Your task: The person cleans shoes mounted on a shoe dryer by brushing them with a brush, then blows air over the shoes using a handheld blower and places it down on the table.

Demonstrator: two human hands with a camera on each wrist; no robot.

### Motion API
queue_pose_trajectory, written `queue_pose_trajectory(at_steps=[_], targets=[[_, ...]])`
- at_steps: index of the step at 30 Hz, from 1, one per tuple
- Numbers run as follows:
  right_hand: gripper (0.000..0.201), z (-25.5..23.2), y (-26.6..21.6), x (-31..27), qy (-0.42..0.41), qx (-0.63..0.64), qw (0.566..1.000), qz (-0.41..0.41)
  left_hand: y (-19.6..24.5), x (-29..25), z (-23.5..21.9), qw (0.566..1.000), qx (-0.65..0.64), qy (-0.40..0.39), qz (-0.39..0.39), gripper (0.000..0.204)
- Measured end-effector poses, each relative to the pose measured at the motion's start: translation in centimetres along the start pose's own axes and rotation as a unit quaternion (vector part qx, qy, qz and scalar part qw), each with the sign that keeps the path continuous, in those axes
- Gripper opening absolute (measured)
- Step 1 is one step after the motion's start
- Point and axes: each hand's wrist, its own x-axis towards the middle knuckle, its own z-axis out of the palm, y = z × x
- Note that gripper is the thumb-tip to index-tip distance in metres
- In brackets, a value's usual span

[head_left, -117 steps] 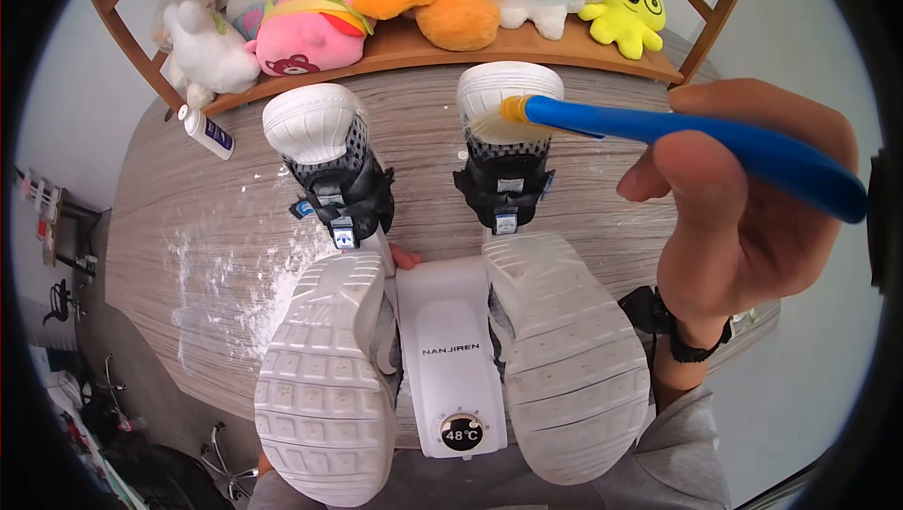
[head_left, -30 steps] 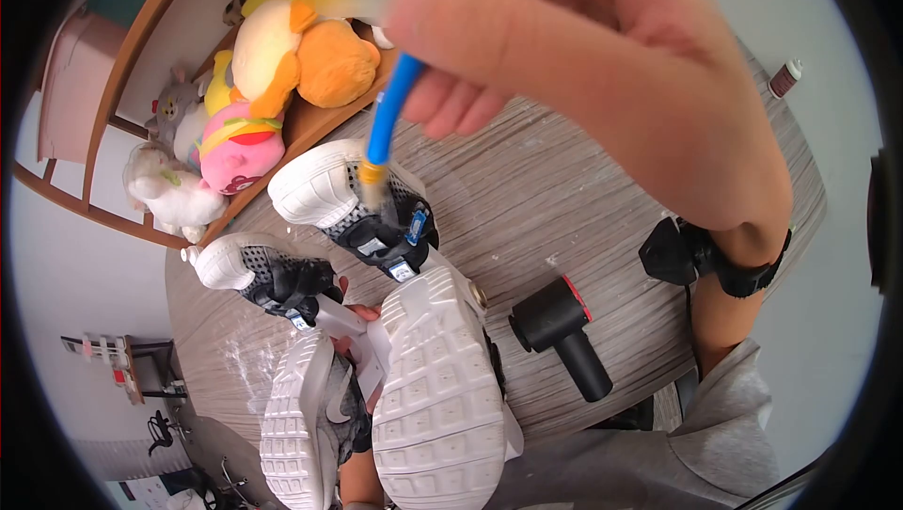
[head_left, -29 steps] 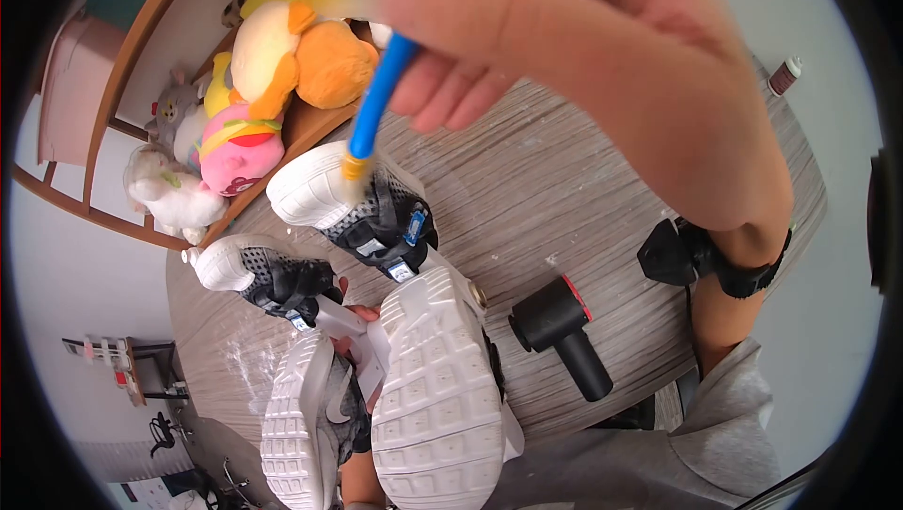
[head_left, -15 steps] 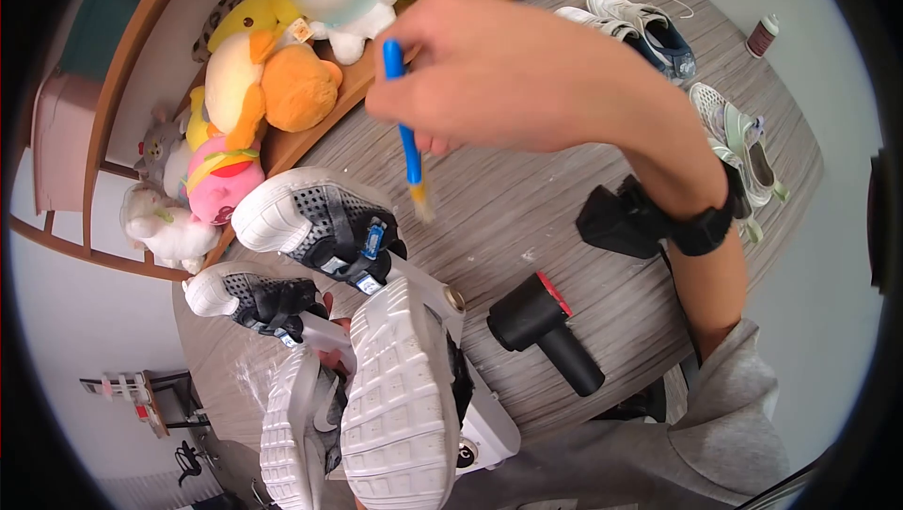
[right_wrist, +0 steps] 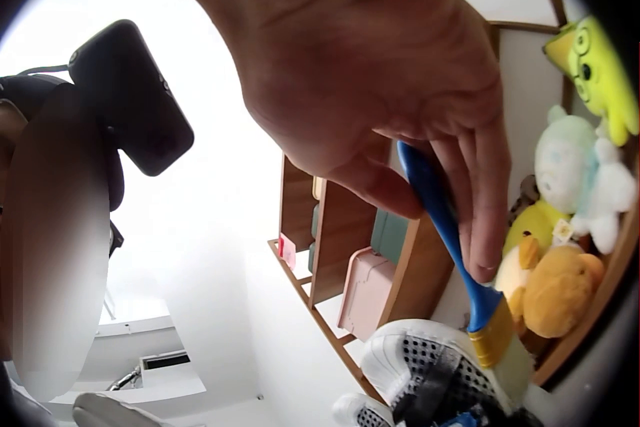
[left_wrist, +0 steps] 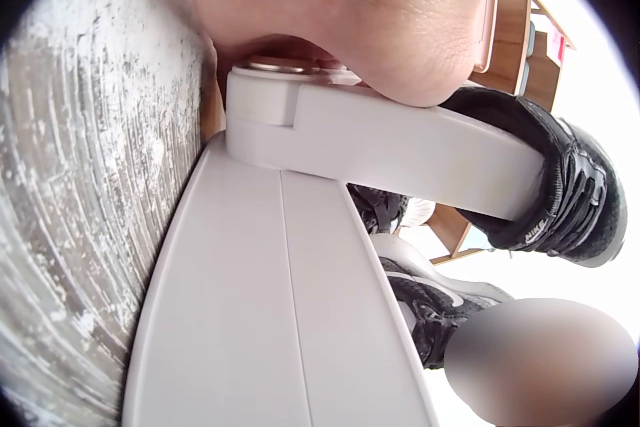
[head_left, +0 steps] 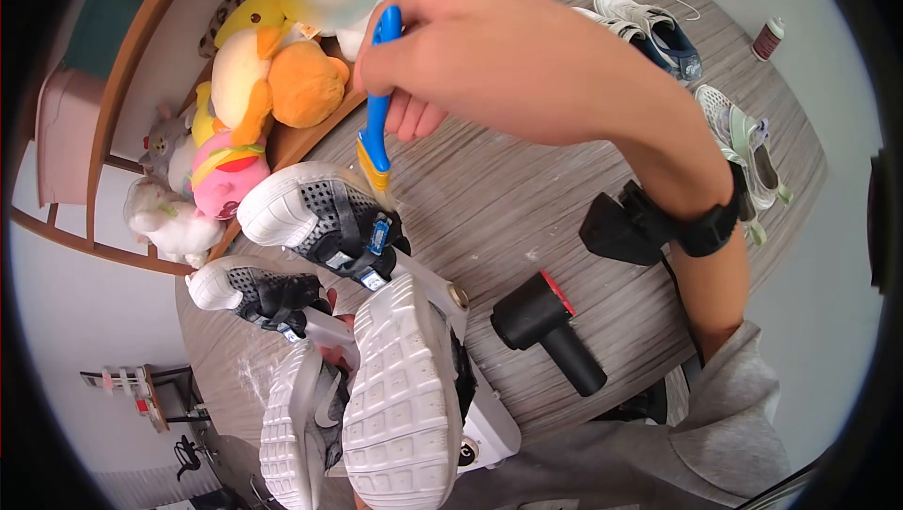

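Observation:
My right hand (head_left: 470,58) grips a blue-handled brush (head_left: 378,105) with its bristles (head_left: 378,177) down on the mesh upper of a black-and-white shoe (head_left: 315,214). That shoe sits on an arm of a white shoe dryer (head_left: 484,421). A second shoe (head_left: 249,292) sits on the other arm, and two more lie sole-up (head_left: 395,406) at the near end. The right wrist view shows the fingers (right_wrist: 480,197) round the brush handle (right_wrist: 440,217) above the shoe (right_wrist: 425,372). My left hand (left_wrist: 350,17) holds the dryer's white arm (left_wrist: 400,147) at its hinge and is mostly hidden in the head view.
A black handheld blower (head_left: 550,331) lies on the wood-grain table (head_left: 527,190) right of the dryer. Plush toys (head_left: 277,82) fill a wooden shelf (head_left: 301,138) behind. Loose sneakers (head_left: 654,25) (head_left: 748,148) and a small bottle (head_left: 769,38) lie at the far right. White powder (head_left: 249,374) dusts the left.
Half a second ago the brush hung over the bare table right of the shoe. It has swung left and its bristles are back on the shoe's upper. The left hand has stayed put.

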Motion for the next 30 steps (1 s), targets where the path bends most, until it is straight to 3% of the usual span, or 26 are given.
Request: queue_pose_trajectory(at_steps=[1,2,7,9,10,17,27,30], targets=[[0.028,0.0,0.1,-0.2,0.054,-0.131,0.982,-0.128,0.0,-0.2,-0.1,1.000,0.000,0.001,-0.001,0.043],[0.021,-0.1,0.3,-0.4,0.105,-0.256,0.927,-0.252,0.1,-0.4,-0.1,1.000,0.000,0.003,-0.002,0.043],[0.023,-1.2,-0.7,-2.4,0.129,-0.219,0.937,-0.239,0.1,-1.5,-0.4,1.000,-0.003,0.013,-0.009,0.043],[0.024,2.0,-2.9,-4.7,0.138,-0.202,0.940,-0.236,0.2,-2.1,-0.5,1.000,-0.004,0.022,-0.008,0.043],[0.024,3.6,-4.6,-3.1,0.141,-0.194,0.942,-0.235,0.3,-2.5,-0.6,1.000,-0.006,0.028,-0.007,0.043],[0.027,-1.2,-4.3,-3.6,0.145,-0.139,0.954,-0.224,-0.4,-5.9,-0.9,0.997,-0.031,0.074,0.002,0.043],[0.032,3.5,-10.1,-3.6,0.052,-0.106,0.967,-0.224,-4.7,-14.1,0.9,0.969,-0.138,0.195,0.067,0.044],[0.029,8.9,-11.7,-3.2,0.033,-0.153,0.956,-0.247,-6.3,-15.1,2.4,0.954,-0.180,0.218,0.096,0.044]])
